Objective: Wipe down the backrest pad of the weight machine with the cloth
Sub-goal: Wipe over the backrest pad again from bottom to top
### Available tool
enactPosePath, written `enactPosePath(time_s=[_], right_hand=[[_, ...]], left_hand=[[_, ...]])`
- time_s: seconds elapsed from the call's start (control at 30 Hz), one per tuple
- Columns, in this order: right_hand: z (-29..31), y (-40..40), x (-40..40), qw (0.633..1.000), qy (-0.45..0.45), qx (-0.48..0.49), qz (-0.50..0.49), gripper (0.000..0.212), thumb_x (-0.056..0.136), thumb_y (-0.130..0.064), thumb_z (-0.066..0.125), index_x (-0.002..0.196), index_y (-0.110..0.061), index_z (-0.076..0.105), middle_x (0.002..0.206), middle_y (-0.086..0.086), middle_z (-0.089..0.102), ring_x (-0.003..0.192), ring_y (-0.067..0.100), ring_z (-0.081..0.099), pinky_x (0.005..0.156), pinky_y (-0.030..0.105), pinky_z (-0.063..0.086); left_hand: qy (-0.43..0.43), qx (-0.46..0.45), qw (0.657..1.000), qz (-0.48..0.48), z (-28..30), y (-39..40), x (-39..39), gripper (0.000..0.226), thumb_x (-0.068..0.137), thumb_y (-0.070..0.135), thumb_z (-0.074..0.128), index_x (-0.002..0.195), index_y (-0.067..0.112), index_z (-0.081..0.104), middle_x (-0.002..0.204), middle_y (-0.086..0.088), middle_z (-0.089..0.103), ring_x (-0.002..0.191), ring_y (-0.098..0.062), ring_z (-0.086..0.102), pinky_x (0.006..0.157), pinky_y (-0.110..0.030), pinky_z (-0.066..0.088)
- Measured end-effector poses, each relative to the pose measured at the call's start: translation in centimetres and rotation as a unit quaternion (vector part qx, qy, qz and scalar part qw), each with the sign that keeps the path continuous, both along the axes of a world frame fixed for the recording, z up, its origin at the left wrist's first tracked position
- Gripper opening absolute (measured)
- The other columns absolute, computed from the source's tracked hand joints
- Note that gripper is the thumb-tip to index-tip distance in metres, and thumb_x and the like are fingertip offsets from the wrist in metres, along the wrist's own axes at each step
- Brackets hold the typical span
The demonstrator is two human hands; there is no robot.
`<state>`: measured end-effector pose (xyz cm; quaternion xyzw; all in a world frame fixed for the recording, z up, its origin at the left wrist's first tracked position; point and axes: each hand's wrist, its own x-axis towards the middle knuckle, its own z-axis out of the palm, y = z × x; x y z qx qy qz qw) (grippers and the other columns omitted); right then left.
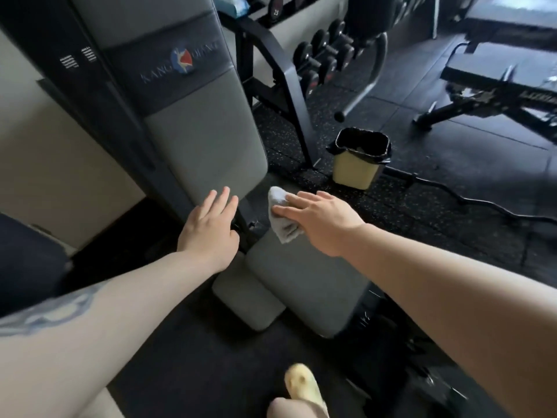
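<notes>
The grey backrest pad (193,122) of the weight machine rises up and to the left, with a dark logo band across it. My left hand (211,227) lies flat with fingers spread, its fingertips on the pad's lower edge. My right hand (322,220) holds a small light grey cloth (281,215) under its fingers, just right of the pad's bottom corner and above the grey seat pad (304,282). The cloth hangs bunched below the fingers; I cannot tell whether it touches the backrest.
A yellow bin (358,164) with a black liner stands on the rubber floor to the right. A dumbbell rack (319,52) is behind it, a black bench (497,73) at far right, a curl bar (497,206) on the floor. My foot in a yellow shoe (301,384) is below.
</notes>
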<state>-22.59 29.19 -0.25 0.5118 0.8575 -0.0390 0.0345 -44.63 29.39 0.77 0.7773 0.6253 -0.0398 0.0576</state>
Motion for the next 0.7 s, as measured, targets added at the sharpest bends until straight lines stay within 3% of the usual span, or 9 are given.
enactPosePath(time_s=[0.13,0.3,0.47,0.7], right_hand=[[0.7,-3.3,2.8,0.999,-0.001,-0.016,-0.028,0.069,0.094,-0.012,0.046,0.151,-0.038,0.017,0.158,-0.006,0.02,0.142,0.015,0.025,0.111,0.034,0.027],[0.9,-6.4,6.5,0.997,0.009,-0.062,-0.043,0.067,0.093,-0.011,0.048,0.148,-0.041,0.024,0.153,-0.01,0.028,0.139,0.014,0.031,0.111,0.032,0.028],[1.9,-10.2,11.4,0.998,-0.009,-0.057,-0.014,0.068,0.094,-0.01,0.046,0.149,-0.042,0.021,0.158,-0.011,0.019,0.143,0.013,0.025,0.114,0.031,0.023],[4.4,-14.2,20.0,0.998,-0.011,-0.039,0.046,0.068,0.094,-0.008,0.045,0.148,-0.044,0.025,0.156,-0.015,0.023,0.142,0.013,0.027,0.112,0.03,0.025]], left_hand=[[-0.015,-0.016,1.0,0.018,-1.0,-2.6,1.6,0.063,0.098,0.022,0.039,0.155,0.021,0.012,0.163,0.004,-0.002,0.15,-0.016,-0.002,0.121,-0.035,0.008],[-0.028,-0.047,0.997,0.049,-2.4,-6.2,4.6,0.06,0.099,0.023,0.039,0.155,0.022,0.016,0.163,0.002,0.002,0.149,-0.017,0.004,0.12,-0.035,0.01],[-0.046,-0.037,0.995,0.086,-2.2,-9.5,9.6,0.058,0.1,0.025,0.039,0.154,0.02,0.019,0.163,0.001,0.007,0.149,-0.019,0.01,0.118,-0.035,0.015],[-0.108,-0.009,0.979,0.17,-1.0,-16.0,17.4,0.056,0.1,0.023,0.039,0.153,0.02,0.023,0.163,0.001,0.01,0.148,-0.02,0.012,0.118,-0.036,0.015]])
